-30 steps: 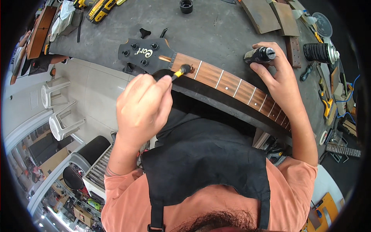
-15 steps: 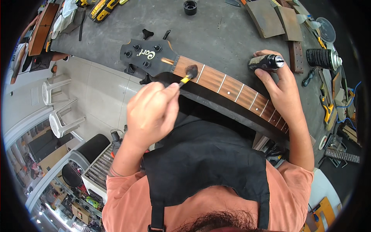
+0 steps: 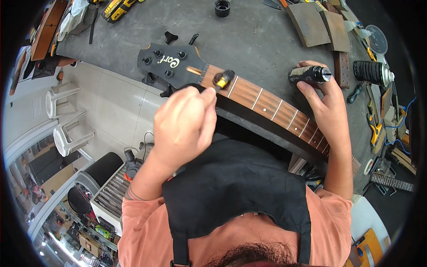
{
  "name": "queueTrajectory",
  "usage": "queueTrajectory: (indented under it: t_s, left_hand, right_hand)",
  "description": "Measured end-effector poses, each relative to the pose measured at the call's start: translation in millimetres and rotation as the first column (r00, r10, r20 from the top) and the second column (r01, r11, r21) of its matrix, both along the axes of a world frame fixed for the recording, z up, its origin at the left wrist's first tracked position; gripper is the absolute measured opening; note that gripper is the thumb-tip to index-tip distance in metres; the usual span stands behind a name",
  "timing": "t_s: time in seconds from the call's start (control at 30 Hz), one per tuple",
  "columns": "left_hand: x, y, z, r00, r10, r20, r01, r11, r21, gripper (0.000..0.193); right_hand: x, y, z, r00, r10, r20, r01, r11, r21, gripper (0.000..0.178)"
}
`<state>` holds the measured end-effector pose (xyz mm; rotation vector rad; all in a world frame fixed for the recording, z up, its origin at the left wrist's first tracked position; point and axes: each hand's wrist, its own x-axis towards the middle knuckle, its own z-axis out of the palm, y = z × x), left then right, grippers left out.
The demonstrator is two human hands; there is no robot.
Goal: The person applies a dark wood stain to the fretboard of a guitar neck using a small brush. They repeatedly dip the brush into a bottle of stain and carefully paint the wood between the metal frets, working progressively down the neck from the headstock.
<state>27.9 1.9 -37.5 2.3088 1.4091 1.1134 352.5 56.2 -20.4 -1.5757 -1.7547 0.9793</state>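
A guitar neck with a brown wooden fretboard [image 3: 267, 107] and a black headstock [image 3: 178, 73] bearing tuner posts lies across the bench. My left hand [image 3: 186, 122] is closed around a small brush [image 3: 224, 80] with a yellow band and dark bristles. Its bristles are over the fretboard's first fret space, beside a dark patch next to the nut. Further right, my right hand [image 3: 327, 100] grips a small dark bottle [image 3: 309, 74], tilted sideways above the bench with its uncapped mouth to the right. The palm side of the left hand is hidden.
A black cap [image 3: 222, 8] sits at the bench's far side, right of a yellow drill [image 3: 116, 10]. Wooden blocks [image 3: 310, 24], a black spray can [image 3: 370, 72] and a yellow-handled tool [image 3: 375, 127] crowd the right side. White stools [image 3: 62, 99] stand on the floor at left.
My left hand has shifted right and the brush tilts differently, its bristles now closer to the first fret. My right hand keeps the bottle in nearly the same place.
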Motion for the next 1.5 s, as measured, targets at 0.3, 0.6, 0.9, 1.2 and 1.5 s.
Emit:
queueTrajectory:
  t_s: [0.3, 0.6, 0.9, 1.2, 1.5]
  left_hand:
    - [2.7, 0.3, 1.3, 1.0, 0.021, -0.02, -0.021, 0.999, 0.036, 0.032]
    - [4.8, -0.7, 0.1, 0.999, 0.002, -0.046, 0.0, 0.999, 0.045, 0.033]
    - [3.1, 0.0, -2.6, 0.998, 0.053, -0.026, -0.05, 0.994, 0.098, 0.031]
    - [-5.6, -13.9, 2.2, 0.992, 0.1, -0.078, -0.098, 0.995, 0.03, 0.035]
    - [-4.0, -16.3, -4.0, 0.992, 0.115, -0.06, -0.111, 0.992, 0.062, 0.036]
  right_hand:
    - [-9.6, -13.4, -0.9, 0.996, -0.086, 0.03, 0.085, 0.996, 0.028, 0.034]
    - [-12.4, -12.9, 3.5, 0.994, -0.103, 0.04, 0.102, 0.995, 0.02, 0.033]
    - [-10.7, -13.1, -0.1, 0.994, -0.106, 0.027, 0.106, 0.994, 0.026, 0.033]
    - [-10.3, -13.0, -1.5, 0.994, -0.102, 0.032, 0.1, 0.994, 0.045, 0.033]
    - [-11.0, -13.9, -2.2, 0.993, -0.114, -0.014, 0.114, 0.993, 0.017, 0.032]
